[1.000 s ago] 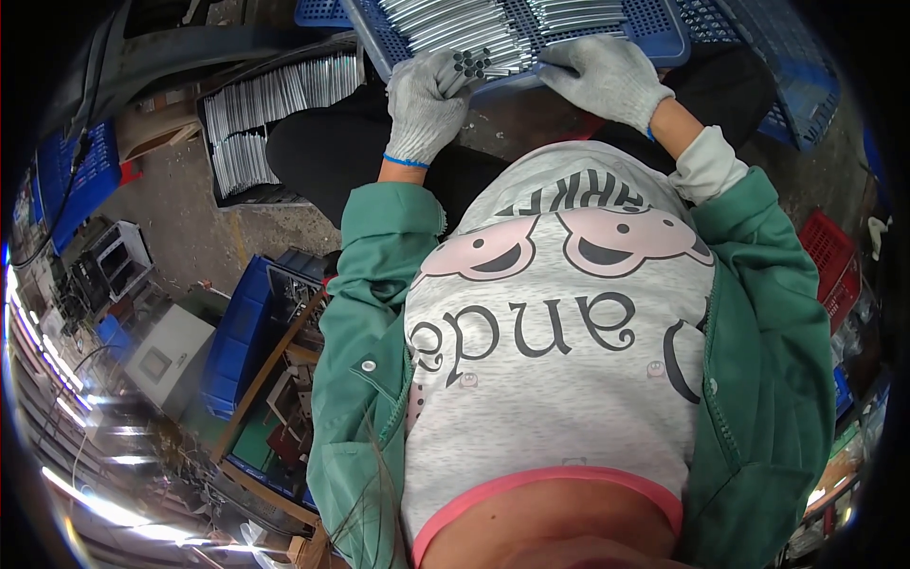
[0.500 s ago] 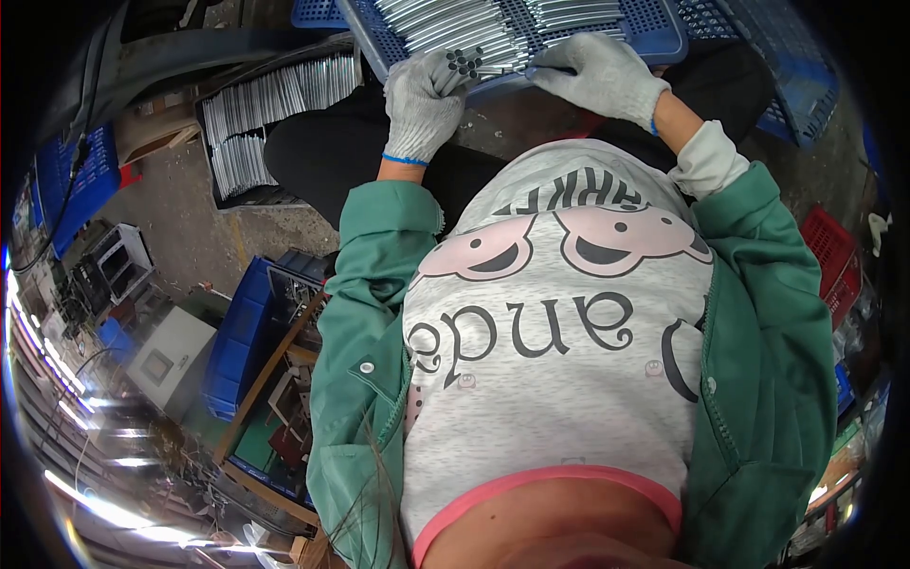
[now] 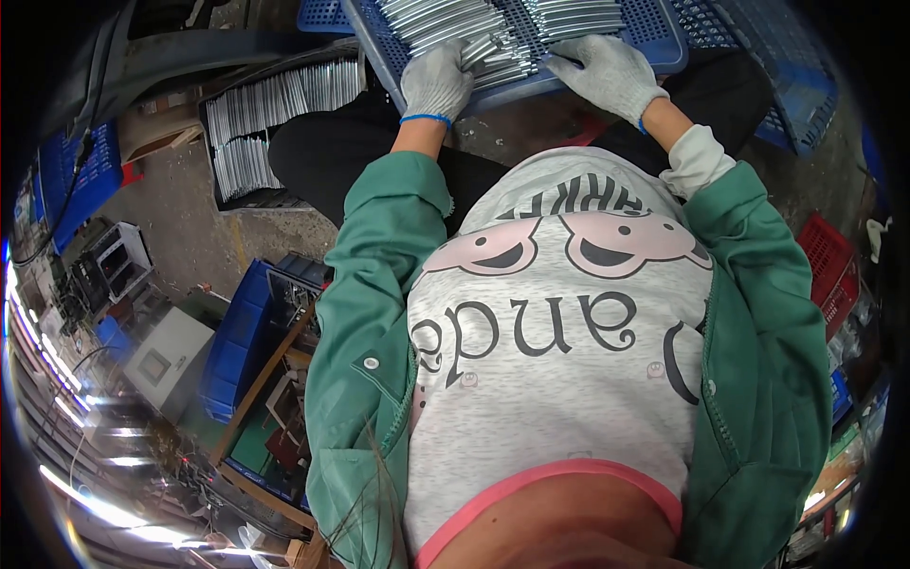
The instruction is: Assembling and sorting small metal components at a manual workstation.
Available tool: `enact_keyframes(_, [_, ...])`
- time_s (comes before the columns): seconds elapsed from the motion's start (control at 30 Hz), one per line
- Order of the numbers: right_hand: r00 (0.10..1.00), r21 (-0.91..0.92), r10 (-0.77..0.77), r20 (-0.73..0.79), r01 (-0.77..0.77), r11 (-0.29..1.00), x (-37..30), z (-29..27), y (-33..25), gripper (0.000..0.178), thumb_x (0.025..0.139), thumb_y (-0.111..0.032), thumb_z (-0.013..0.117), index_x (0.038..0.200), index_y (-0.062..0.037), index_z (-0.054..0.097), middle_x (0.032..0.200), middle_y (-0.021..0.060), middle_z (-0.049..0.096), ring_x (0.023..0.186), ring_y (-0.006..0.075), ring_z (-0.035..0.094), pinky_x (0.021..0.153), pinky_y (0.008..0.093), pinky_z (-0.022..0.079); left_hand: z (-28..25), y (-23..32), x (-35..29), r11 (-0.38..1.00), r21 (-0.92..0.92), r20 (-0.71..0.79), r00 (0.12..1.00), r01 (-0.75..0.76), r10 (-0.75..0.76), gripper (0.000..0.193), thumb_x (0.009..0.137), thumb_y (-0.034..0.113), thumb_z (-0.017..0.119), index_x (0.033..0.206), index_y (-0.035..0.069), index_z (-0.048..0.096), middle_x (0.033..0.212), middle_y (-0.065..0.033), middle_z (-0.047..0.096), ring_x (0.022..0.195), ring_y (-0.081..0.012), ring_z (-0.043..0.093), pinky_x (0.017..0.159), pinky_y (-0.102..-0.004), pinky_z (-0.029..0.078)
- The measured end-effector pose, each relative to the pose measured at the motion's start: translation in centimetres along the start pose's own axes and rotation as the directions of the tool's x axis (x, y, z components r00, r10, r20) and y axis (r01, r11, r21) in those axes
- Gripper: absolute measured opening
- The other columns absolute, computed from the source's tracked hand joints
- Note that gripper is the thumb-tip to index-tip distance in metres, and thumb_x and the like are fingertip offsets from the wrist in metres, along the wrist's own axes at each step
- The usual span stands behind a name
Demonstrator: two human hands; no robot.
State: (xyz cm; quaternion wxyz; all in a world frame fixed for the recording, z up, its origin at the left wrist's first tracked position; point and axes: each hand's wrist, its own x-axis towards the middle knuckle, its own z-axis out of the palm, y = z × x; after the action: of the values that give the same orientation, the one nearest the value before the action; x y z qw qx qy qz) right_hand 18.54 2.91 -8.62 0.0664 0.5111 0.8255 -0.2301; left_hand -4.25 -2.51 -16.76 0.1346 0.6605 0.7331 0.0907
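My left hand [image 3: 437,83], in a white knit glove with a blue cuff edge, is closed round a small bundle of metal tubes [image 3: 482,47]. The bundle lies low over other tubes at the near left of a blue plastic basket [image 3: 517,93]. My right hand [image 3: 611,78], gloved alike, reaches over the basket's near rim, with thumb and fingers apart and nothing visible between them. Its fingertips are close to a second stack of tubes [image 3: 573,17]. Part of the left fingers is hidden behind the hand.
Left of my leg, a dark crate [image 3: 226,201] holds rows of similar tubes. Another blue basket [image 3: 801,104] stands at the right, with red crates [image 3: 827,266] nearer me. Blue bins [image 3: 232,332] and a white box [image 3: 169,358] are at the left.
My left hand has turned and moved slightly right, laying its bundle of tubes down toward the others in the basket. The right hand has shifted slightly, its thumb and fingers parting.
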Motion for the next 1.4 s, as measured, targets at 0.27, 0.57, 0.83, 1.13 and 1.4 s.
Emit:
enact_keyframes(0.27, [0.991, -0.045, -0.089, -0.099, 0.085, 0.995, -0.2, -0.2, 0.3, 0.041, 0.093, -0.048, 0.058, 0.108, -0.0154, 0.077, 0.096, 0.0079, 0.076, 0.076, 0.0296, 0.070, 0.071, 0.0384, 0.055, -0.8, -0.3, -0.8, 0.972, -0.233, 0.019, 0.999, 0.033, -0.029, 0.021, 0.087, 0.028, 0.070, 0.103, 0.013, 0.071, 0.086, -0.0075, 0.074, 0.074, -0.0301, 0.069, 0.069, -0.0400, 0.054])
enact_keyframes(0.57, [0.975, -0.023, -0.179, -0.134, 0.177, 0.984, -0.7, -0.9, 0.2, 0.036, 0.093, -0.044, 0.059, 0.104, -0.0151, 0.078, 0.084, 0.0074, 0.075, 0.065, 0.0284, 0.068, 0.061, 0.0357, 0.053, -1.1, -0.7, -1.6, 0.771, -0.635, -0.026, 0.999, -0.045, 0.037, 0.012, 0.081, 0.019, 0.075, 0.089, 0.010, 0.073, 0.075, -0.0037, 0.071, 0.064, -0.0196, 0.063, 0.064, -0.0328, 0.051])
enact_keyframes(0.83, [0.976, -0.090, -0.193, -0.100, 0.184, 0.979, -0.6, -1.7, -1.0, 0.033, 0.093, -0.039, 0.060, 0.105, -0.0148, 0.078, 0.083, 0.0066, 0.075, 0.062, 0.0257, 0.067, 0.060, 0.0344, 0.053, -1.9, 0.5, -2.2, 0.812, -0.583, 0.021, 0.998, -0.030, 0.051, 0.007, 0.077, 0.013, 0.076, 0.082, 0.010, 0.072, 0.066, -0.0015, 0.066, 0.055, -0.0173, 0.055, 0.057, -0.0321, 0.047])
enact_keyframes(1.13, [0.973, -0.048, -0.212, -0.094, 0.208, 0.977, -0.1, -0.6, -0.6, 0.032, 0.092, -0.036, 0.059, 0.105, -0.0138, 0.077, 0.084, 0.0070, 0.075, 0.065, 0.0270, 0.067, 0.065, 0.0357, 0.055, -2.0, 0.5, -1.7, 0.884, -0.433, -0.148, 0.981, -0.176, 0.123, 0.011, 0.073, 0.013, 0.077, 0.076, 0.007, 0.068, 0.063, -0.0034, 0.062, 0.053, -0.0213, 0.052, 0.056, -0.0342, 0.046])
enact_keyframes(1.4, [0.992, -0.038, -0.124, -0.016, 0.123, 0.992, 0.3, -0.9, -0.6, 0.033, 0.092, -0.036, 0.059, 0.105, -0.0122, 0.077, 0.086, 0.0075, 0.075, 0.068, 0.0289, 0.068, 0.070, 0.0366, 0.057, -1.7, 0.4, -1.8, 0.897, -0.401, -0.153, 0.979, -0.189, 0.137, 0.010, 0.071, 0.011, 0.075, 0.075, 0.006, 0.067, 0.063, -0.0050, 0.060, 0.054, -0.0247, 0.051, 0.058, -0.0366, 0.045])
